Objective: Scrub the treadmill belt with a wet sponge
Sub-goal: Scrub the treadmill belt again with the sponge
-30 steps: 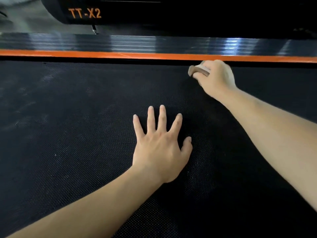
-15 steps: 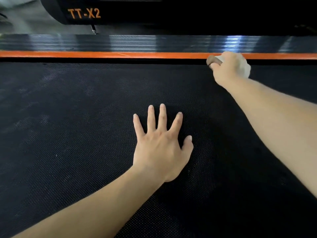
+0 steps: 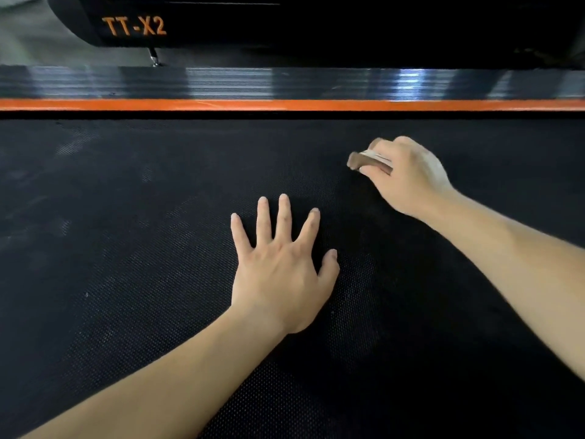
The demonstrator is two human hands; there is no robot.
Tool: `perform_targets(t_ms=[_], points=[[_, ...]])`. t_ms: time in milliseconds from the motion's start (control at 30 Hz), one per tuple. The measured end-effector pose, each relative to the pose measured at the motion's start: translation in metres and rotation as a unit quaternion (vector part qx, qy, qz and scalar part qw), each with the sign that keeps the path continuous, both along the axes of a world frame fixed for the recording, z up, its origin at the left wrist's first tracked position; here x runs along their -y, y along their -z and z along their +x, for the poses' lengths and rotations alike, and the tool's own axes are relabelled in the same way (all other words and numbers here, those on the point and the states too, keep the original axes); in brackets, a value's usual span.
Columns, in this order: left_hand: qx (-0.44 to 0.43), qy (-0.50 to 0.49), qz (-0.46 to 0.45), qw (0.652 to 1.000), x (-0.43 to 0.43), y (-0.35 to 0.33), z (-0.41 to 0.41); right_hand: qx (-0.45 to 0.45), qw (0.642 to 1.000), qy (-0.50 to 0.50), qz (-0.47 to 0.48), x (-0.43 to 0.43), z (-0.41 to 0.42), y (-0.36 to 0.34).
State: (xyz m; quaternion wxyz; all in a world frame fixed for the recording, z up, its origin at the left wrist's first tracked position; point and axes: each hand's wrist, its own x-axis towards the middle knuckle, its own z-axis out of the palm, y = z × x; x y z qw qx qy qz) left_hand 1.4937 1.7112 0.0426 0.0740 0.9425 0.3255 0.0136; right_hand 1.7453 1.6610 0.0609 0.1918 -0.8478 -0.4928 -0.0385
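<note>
Right hand [image 3: 408, 182] clamped around sponge [image 3: 368, 161], fingers curled over the top, thumb under or beside it. Sponge sits on the treadmill belt [image 3: 126, 280], a short way on the near side of the orange strip [image 3: 221, 105]. Left hand [image 3: 278, 270] lies flat on the belt, fingers spread and straight, holding nothing, farther to the near side of the strip than the sponge.

Risks, as I judge them:
- The grip covers only one end of the sponge, so rough belt texture could drag it out of the fingers on a hard stroke.
- A stroke toward the orange strip could jam the sponge or knuckles into the dark gap just on the near side of it.
- The left palm bears weight. If the belt runs free or gets wet under it, the hand could slide.

Hard to tell:
- Most of the sponge is hidden under the fingers and its free end is blurred.
- Wetness isn't visible.
- Can't confirm firm contact with the belt.
- The belt is cut off at three frame edges.
- The housing [image 3: 136, 26] beyond the strip is too dark to read apart from "TT-X2".
</note>
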Motion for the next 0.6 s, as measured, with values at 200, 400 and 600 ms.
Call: perform_targets(t_ms=[200,400,600], points=[[-0.007,-0.002,-0.011,1.000,0.000,0.000,-0.001,0.002,0.979,0.202,0.012,0.025,0.027,-0.014],[-0.011,-0.004,-0.014,1.000,0.000,-0.001,0.000,0.013,0.999,0.028,-0.011,0.085,-0.036,-0.003],[-0.015,-0.008,-0.004,1.000,-0.001,0.000,0.000,0.018,0.991,0.134,0.022,0.103,-0.054,-0.003]])
